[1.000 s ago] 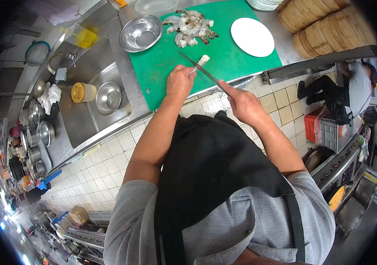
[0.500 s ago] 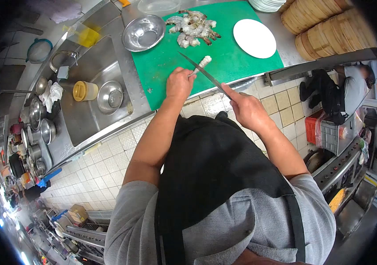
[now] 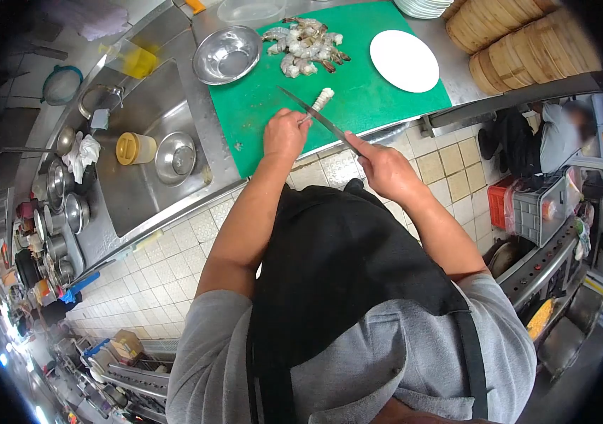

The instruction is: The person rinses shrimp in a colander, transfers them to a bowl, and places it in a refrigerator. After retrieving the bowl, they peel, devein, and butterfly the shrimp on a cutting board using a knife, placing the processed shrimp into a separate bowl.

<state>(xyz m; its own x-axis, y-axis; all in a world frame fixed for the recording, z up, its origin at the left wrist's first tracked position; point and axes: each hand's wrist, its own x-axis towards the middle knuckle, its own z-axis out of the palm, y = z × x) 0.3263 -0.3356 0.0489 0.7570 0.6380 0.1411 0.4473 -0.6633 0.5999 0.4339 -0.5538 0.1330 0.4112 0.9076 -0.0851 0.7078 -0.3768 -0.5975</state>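
My right hand [image 3: 385,168] grips the handle of a long knife [image 3: 319,117], its blade slanting up and left over the green cutting board [image 3: 358,106]. A peeled shrimp [image 3: 323,99] lies stretched out under the blade near the board's front edge. The fingers of my left hand [image 3: 285,133] are pinched on the near end of that shrimp, and the blade crosses it just beyond my fingertips. Farther back on the board is a pile of shrimp [image 3: 305,46] with their tails on. A white oval plate [image 3: 405,61] rests at the board's right side.
A steel bowl [image 3: 227,55] overlaps the board's back left corner. Left of the board is a sink [image 3: 153,92] holding a yellow-lidded container [image 3: 136,148] and a steel bowl [image 3: 176,158]. Bamboo steamers [image 3: 535,53] stand at the right. Another person [image 3: 563,138] is beyond the counter's right end.
The knife and my right hand have shifted slightly left, the blade now lower across the shrimp. My left hand keeps its pinch. The other person at the right has leaned slightly.
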